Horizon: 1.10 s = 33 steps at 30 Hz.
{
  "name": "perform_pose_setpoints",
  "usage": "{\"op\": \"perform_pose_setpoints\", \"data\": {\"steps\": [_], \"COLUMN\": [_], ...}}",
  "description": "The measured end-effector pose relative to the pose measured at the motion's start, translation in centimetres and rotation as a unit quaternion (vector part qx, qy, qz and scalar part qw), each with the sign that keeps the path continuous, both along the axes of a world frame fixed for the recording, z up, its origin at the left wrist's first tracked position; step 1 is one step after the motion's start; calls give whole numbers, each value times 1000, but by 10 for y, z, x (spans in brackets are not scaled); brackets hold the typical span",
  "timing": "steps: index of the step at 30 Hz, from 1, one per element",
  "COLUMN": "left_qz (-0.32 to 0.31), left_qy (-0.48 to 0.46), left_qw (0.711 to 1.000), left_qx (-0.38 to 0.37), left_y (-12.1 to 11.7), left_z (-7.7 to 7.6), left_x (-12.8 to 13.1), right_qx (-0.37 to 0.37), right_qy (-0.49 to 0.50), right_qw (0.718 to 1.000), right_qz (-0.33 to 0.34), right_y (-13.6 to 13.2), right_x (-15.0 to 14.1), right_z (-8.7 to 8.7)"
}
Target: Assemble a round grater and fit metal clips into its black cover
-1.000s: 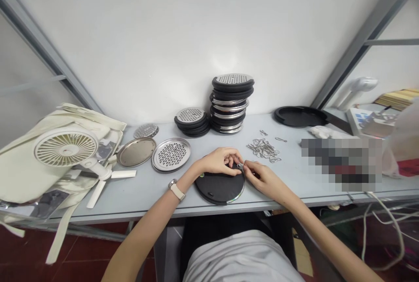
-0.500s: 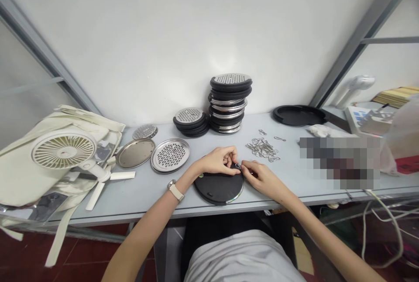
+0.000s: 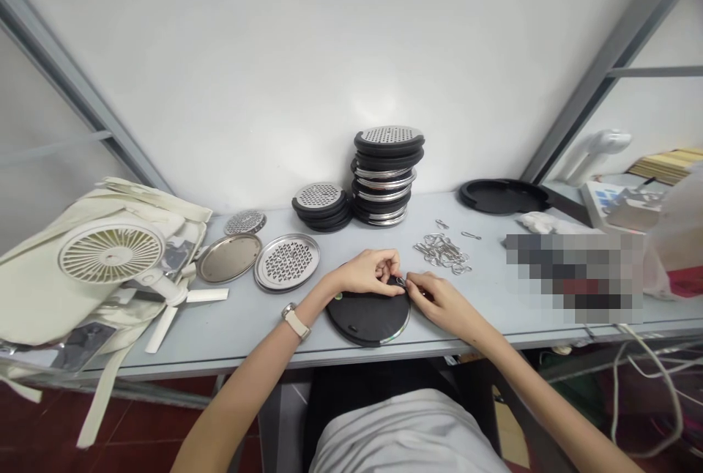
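2 bare hands, the left hand (image 3: 367,273) and the right hand (image 3: 442,304), pinch a small silver metal clip (image 3: 401,282) just above a round black disc (image 3: 365,321) lying flat on the grey table (image 3: 231,330); farther off, loose silver clips (image 3: 442,253) lie near a stack of black-rimmed perforated steel discs (image 3: 387,176).

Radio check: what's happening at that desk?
Left hand, right hand together at a small metal clip. Black round disc under them. Clip pile right, not blocking.
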<state>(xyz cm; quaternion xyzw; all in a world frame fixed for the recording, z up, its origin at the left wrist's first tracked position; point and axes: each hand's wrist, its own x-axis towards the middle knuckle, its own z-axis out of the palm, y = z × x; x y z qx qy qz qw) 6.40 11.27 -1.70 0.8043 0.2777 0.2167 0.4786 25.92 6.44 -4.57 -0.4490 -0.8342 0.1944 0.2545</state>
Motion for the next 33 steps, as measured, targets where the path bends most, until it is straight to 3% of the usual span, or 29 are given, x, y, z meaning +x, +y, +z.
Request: {"op": "perform_pose_setpoints", "data": {"steps": [33], "left_qz": [-9], "left_qy": [27], "left_qw": [999], "left_qx": [27], "left_y": [2], "left_z": [-2], "left_x": [0], "right_qx": [-19], "right_qy": [7], "right_qw": [999], "right_qz": [28], "right_y": [-2], "right_x": [4], "right_z": [3]}}
